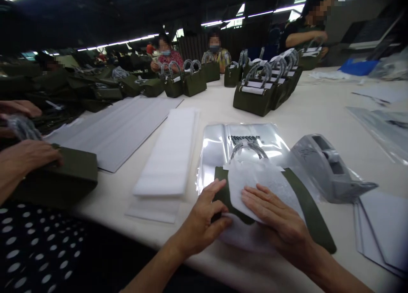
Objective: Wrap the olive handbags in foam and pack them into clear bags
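In front of me lies a dark green handbag (314,214) with wrapped handles (248,150) pointing away. A thin white sheet (237,180) covers its middle. My right hand (274,212) is laid flat on this sheet with its fingers stretched out. At the bag's left edge is my left hand (204,218), its fingers bent but apart and the fingertips touching the bag. More white wrapping (242,233) shows below the green edge, partly hidden by my hands. A clear plastic bag (213,146) with dark print lies flat under the handles.
Left of my hands is a stack of white foam sheets (168,157), beside larger grey sheets (127,127). A grey tape dispenser (328,169) and white cards (387,225) are on the right. Several green handbags (253,98) stand behind. A co-worker's hand (32,157) touches another handbag (73,167).
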Demonstrator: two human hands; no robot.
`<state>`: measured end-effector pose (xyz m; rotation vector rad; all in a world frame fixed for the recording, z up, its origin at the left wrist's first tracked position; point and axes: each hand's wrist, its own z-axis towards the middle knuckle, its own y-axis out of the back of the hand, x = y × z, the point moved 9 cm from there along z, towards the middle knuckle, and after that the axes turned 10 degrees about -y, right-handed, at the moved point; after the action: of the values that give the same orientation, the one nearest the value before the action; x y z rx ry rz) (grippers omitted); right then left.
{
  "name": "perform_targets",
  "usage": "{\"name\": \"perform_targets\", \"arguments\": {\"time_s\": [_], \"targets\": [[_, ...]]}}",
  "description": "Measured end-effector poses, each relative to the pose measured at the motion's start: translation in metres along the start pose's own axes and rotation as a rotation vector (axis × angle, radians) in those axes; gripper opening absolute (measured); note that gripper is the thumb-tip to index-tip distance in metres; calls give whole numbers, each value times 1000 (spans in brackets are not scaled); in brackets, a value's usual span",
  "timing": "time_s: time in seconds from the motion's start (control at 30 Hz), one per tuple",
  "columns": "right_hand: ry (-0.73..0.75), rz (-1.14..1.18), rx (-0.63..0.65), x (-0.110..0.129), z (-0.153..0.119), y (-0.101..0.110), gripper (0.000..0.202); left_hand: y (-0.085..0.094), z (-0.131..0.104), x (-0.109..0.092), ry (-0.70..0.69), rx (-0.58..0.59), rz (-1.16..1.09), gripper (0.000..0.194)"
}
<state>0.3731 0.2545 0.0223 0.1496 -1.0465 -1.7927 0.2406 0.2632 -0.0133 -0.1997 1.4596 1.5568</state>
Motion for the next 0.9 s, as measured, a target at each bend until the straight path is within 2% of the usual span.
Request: {"name": "perform_targets", "arguments": {"time_s": [0.13, 0.3, 0.43, 0.53, 0.63, 0.77, 0.9], "targets": [[34, -14, 8, 2, -1, 2, 47, -4, 12, 8, 111, -58, -114, 7], [169, -66, 126, 10, -9, -14, 43, -4, 1, 28, 301, -210, -234, 12], [253, -127, 195, 15, -16, -24, 38, -6, -5, 41, 373, -241, -294, 10], [269, -167, 272, 18, -18, -32, 36, -9, -7, 47, 372, -210, -340, 6], [237, -179, 335, 19, -17, -39, 38, -9, -9, 45, 318, -197, -325, 11], [169, -165, 321, 21, -12, -40, 38, -6, -12, 40, 257, -275, -249, 20], [161, -143, 316, 24, -9, -40, 36, -10, -15, 42, 276, -339, -240, 21]]}}
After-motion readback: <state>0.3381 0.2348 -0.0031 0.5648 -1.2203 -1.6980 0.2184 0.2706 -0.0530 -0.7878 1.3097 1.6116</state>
